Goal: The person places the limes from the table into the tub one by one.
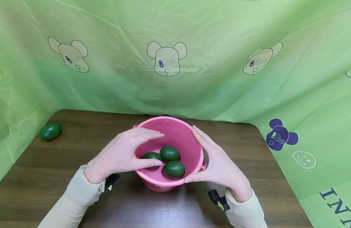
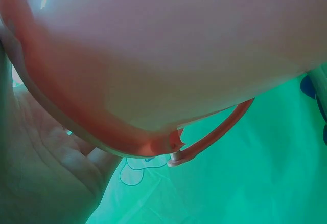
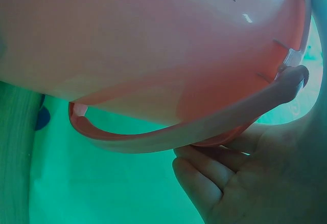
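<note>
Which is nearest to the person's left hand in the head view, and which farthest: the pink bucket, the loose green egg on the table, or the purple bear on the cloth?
1. Pink bucket: the left hand rests on its rim, at centre.
2. Loose green egg: on the table, far left, by the cloth.
3. Purple bear: printed on the cloth, far right, beyond the right hand.

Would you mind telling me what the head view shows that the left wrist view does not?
Only the head view shows three green avocados inside the bucket, a fourth avocado on the table at far left, the right hand against the bucket's right side, and the bear-print cloth. Only the left wrist view shows the bucket's handle hanging below its outer wall. Both show the pink bucket and the left hand on it.
</note>
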`<state>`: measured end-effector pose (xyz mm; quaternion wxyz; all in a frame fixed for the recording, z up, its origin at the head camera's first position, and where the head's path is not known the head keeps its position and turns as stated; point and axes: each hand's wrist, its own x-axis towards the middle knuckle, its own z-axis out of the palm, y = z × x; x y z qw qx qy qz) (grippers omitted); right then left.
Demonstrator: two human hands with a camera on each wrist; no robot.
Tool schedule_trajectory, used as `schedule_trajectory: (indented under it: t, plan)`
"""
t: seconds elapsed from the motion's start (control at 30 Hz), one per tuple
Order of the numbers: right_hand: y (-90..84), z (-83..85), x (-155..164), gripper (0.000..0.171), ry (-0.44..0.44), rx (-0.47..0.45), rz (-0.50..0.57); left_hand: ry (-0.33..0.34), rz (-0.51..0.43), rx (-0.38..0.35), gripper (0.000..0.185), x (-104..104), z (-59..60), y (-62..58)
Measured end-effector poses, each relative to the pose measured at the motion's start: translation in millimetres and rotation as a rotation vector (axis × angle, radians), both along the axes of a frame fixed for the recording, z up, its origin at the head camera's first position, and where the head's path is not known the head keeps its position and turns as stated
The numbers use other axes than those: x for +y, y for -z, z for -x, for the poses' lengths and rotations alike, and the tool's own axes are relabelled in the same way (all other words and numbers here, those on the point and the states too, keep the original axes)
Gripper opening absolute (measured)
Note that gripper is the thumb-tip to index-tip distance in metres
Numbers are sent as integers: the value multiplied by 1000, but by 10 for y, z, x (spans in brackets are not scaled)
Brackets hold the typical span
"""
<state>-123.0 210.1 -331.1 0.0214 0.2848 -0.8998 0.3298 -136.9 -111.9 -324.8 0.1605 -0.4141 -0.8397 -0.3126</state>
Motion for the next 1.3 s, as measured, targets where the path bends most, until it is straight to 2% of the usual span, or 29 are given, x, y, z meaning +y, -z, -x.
schedule_trajectory:
  t: [0.7,0.93,1.3]
  plan:
    - [14,1,9,133,-4,15,-9,-60,2,13,70,-82,17,-1]
    - [8,-1,6,134,-7,15,-6,-76,-26,35,71,-157,67,-8]
    - [14,-2,6,133,-7,12,2,-130,-62,19,68,-298,171,6]
